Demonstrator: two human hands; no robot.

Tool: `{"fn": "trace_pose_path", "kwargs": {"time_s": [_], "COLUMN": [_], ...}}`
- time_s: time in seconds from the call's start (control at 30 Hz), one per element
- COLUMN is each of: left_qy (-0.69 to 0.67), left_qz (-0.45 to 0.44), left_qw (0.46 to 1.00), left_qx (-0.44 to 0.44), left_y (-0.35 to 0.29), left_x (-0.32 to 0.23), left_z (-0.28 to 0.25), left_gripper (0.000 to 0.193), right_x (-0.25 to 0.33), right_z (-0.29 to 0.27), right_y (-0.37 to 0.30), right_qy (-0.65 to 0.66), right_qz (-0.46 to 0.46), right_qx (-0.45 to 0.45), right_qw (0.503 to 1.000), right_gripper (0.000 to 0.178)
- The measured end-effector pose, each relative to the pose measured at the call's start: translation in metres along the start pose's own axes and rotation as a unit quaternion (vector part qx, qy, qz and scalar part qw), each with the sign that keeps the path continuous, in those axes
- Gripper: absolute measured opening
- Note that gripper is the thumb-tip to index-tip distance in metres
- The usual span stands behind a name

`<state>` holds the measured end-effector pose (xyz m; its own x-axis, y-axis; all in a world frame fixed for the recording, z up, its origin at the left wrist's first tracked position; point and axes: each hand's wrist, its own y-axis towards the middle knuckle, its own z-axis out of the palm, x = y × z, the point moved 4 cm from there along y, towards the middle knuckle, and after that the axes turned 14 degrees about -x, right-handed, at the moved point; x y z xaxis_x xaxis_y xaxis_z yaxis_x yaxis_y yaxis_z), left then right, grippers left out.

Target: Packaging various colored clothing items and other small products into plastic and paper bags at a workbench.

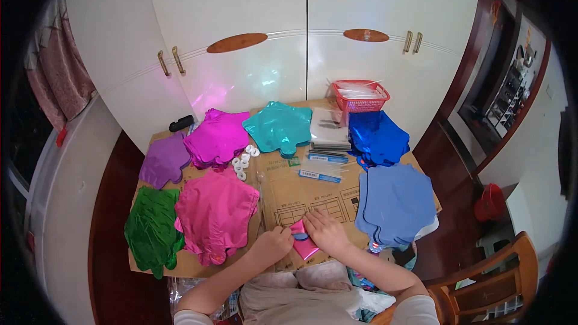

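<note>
A small folded piece of shiny pink foil [307,249] lies on the cardboard-covered table in front of me. It looks like a flat, uninflated foil balloon and carries a blue-grey patch near its middle. My left hand [276,243] is closed, its fingertips pinching the foil's left edge. Across the upper right part of the foil, my right hand [325,232] rests with its fingers stretched out and pressing down. Left of my hands is a stack of larger pink foil shapes [218,213]. Grey-blue flat shapes [400,204] are stacked to the right.
Further foil stacks ring the cardboard [274,188]: green [152,225], purple [165,160], magenta [217,135], teal [280,127] and blue [378,137]. White rings [242,165], blue-labelled packets [320,176] and a red basket [362,106] of white sticks lie beyond. A wooden chair [500,283] stands at right.
</note>
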<state>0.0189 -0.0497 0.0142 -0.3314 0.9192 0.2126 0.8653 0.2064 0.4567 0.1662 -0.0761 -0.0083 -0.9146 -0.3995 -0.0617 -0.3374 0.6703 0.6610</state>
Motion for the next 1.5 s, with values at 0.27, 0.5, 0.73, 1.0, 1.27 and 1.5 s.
{"fn": "trace_pose_path", "kwargs": {"time_s": [0.27, 0.5, 0.73, 1.0, 1.27, 1.5], "left_qy": [0.010, -0.019, -0.096, -0.168, -0.130, -0.180], "left_qz": [-0.008, -0.032, -0.065, -0.127, -0.141, -0.178], "left_qw": [1.000, 0.999, 0.993, 0.972, 0.977, 0.967], "left_qx": [-0.013, -0.002, 0.018, -0.107, -0.093, 0.008], "left_y": [-0.011, -0.015, -0.015, 0.075, 0.174, 0.198], "left_x": [-0.002, -0.001, 0.012, 0.097, 0.140, 0.144], "left_z": [-0.003, -0.002, -0.004, 0.033, 0.101, 0.121], "left_gripper": [0.014, 0.017, 0.024, 0.009, 0.012, 0.012], "right_x": [0.005, 0.006, 0.006, 0.017, 0.017, 0.016], "right_z": [0.007, -0.003, -0.014, -0.021, -0.021, -0.022], "right_y": [-0.005, -0.003, -0.012, -0.019, -0.020, -0.020], "right_qy": [-0.033, 0.083, 0.183, 0.170, 0.174, 0.180], "right_qz": [-0.028, -0.068, -0.042, -0.027, -0.015, -0.008], "right_qx": [0.035, 0.066, 0.097, 0.110, 0.112, 0.118], "right_qw": [0.998, 0.992, 0.977, 0.979, 0.978, 0.977], "right_gripper": [0.036, 0.049, 0.082, 0.090, 0.088, 0.085]}}
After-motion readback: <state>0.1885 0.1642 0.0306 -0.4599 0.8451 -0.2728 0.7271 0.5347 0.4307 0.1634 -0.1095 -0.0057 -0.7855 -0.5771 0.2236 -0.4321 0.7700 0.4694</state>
